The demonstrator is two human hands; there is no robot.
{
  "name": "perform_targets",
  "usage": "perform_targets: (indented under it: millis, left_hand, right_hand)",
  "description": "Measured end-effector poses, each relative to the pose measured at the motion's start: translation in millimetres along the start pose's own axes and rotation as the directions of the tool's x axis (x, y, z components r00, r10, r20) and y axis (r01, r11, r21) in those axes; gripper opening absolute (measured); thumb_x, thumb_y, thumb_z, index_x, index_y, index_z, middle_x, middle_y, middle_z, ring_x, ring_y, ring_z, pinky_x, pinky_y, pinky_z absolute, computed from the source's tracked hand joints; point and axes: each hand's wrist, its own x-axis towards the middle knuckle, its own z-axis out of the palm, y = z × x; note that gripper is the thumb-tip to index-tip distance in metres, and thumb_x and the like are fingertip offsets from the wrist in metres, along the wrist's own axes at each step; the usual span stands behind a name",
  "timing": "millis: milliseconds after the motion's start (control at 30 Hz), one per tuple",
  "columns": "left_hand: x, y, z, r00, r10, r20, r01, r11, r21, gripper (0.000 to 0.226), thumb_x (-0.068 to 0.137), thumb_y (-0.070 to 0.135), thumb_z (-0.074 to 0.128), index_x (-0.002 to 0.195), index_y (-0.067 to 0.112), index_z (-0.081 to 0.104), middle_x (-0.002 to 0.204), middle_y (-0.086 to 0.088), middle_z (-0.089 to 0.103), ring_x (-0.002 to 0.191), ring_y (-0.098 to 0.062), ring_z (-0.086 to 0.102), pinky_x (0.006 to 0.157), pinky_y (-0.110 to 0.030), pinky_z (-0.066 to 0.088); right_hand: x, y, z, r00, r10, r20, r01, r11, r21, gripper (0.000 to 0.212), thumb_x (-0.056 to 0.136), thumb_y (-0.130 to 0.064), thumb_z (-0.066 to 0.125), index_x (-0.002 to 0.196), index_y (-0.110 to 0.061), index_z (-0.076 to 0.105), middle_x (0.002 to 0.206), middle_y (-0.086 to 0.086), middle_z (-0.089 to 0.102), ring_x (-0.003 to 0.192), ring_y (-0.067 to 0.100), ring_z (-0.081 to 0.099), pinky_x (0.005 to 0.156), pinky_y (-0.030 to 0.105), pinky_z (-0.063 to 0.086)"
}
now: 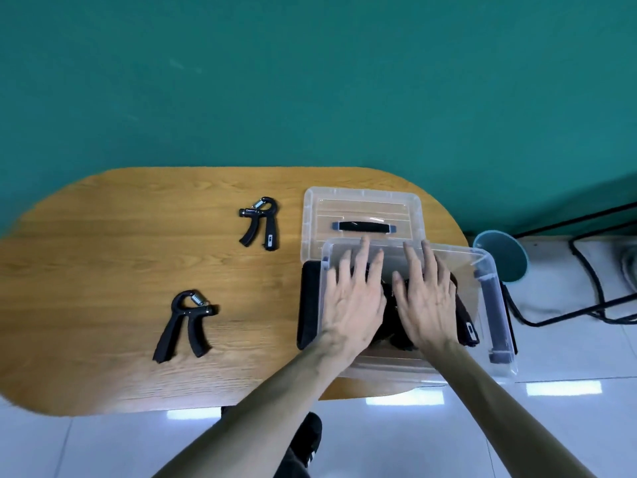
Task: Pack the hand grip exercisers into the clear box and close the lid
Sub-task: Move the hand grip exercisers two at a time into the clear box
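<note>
Clear plastic box point(496, 270) sits at the right end of the wooden surface point(103, 257), open, with its lid point(362, 208) lying flat just behind it. You've got both hands down inside the box: left hand point(351, 298) and right hand point(427, 298) side by side, fingers spread flat, palms down on dark exercisers in the box point(467, 326). How many are under there you can't tell; your hands cover most of them. Neither grip is pinching anything, just pressing or arranging.

Partly done, I'd say. Two exercisers are not packed: the near exerciser point(186, 326) and the far exerciser point(260, 222), both well apart from your hands, off to your left. Lid not on yet.
</note>
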Motion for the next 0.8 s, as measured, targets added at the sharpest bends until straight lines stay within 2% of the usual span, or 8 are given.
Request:
perform_targets:
  millis: [167, 267, 433, 567, 800]
  left_hand:
    - [6.4, -56.5, -34.5, 0.994, -0.096, -0.052, 0.095, 0.995, -0.039, 0.061, 0.102, 0.038, 0.033, 0.158, 0.016, 0.024, 0.169, -0.012, 0.008, 0.147, -0.034, 0.028, 0.110, -0.049, 0.035]
    - [5.6, -99.3, -48.5, 0.985, -0.171, -0.035, 0.168, 0.982, -0.085, 0.059, 0.103, 0.033, 0.038, 0.157, 0.016, 0.025, 0.169, -0.010, 0.005, 0.144, -0.034, 0.033, 0.109, -0.049, 0.037]
    - [0.8, -155.8, -56.0, 0.975, -0.223, 0.009, 0.223, 0.967, -0.121, 0.062, 0.101, 0.024, 0.044, 0.158, 0.017, 0.021, 0.169, -0.010, 0.004, 0.150, -0.032, 0.023, 0.118, -0.050, 0.029]
    - [-1.5, -197.2, -50.9, 0.945, -0.323, 0.040, 0.326, 0.942, -0.084, 0.058, 0.103, 0.029, 0.033, 0.159, 0.018, 0.021, 0.169, -0.011, 0.006, 0.149, -0.034, 0.025, 0.118, -0.051, 0.028]
    - [-35.4, -279.9, -17.4, 0.856, -0.485, 0.180, 0.499, 0.866, -0.040, 0.059, 0.107, 0.046, 0.014, 0.161, 0.025, 0.002, 0.169, -0.007, -0.008, 0.154, -0.030, 0.009, 0.121, -0.048, 0.018]
  right_hand:
    - [19.0, -57.6, -8.4, 0.994, -0.108, 0.018, 0.107, 0.994, 0.007, 0.054, 0.104, -0.045, 0.027, 0.156, -0.029, 0.025, 0.163, 0.013, 0.023, 0.140, 0.039, 0.034, 0.104, 0.055, 0.040]
    - [35.4, -98.0, -5.8, 0.986, -0.162, 0.033, 0.161, 0.986, 0.033, 0.051, 0.106, -0.043, 0.031, 0.155, -0.032, 0.024, 0.164, 0.012, 0.020, 0.139, 0.040, 0.032, 0.105, 0.056, 0.039]
    - [57.3, -176.1, 18.2, 0.964, -0.248, 0.094, 0.249, 0.968, -0.005, 0.053, 0.105, -0.042, 0.029, 0.156, -0.032, 0.020, 0.164, 0.011, 0.019, 0.139, 0.040, 0.032, 0.103, 0.056, 0.041]
    - [70.4, -227.1, 46.8, 0.965, -0.225, 0.133, 0.229, 0.973, -0.014, 0.052, 0.105, -0.041, 0.029, 0.155, -0.034, 0.018, 0.165, 0.013, 0.016, 0.129, 0.041, 0.041, 0.098, 0.055, 0.042]
    - [94.0, -251.7, 99.4, 0.946, -0.219, 0.239, 0.240, 0.969, -0.062, 0.057, 0.105, -0.051, 0.018, 0.158, -0.036, 0.004, 0.166, 0.013, 0.010, 0.137, 0.042, 0.035, 0.107, 0.058, 0.037]
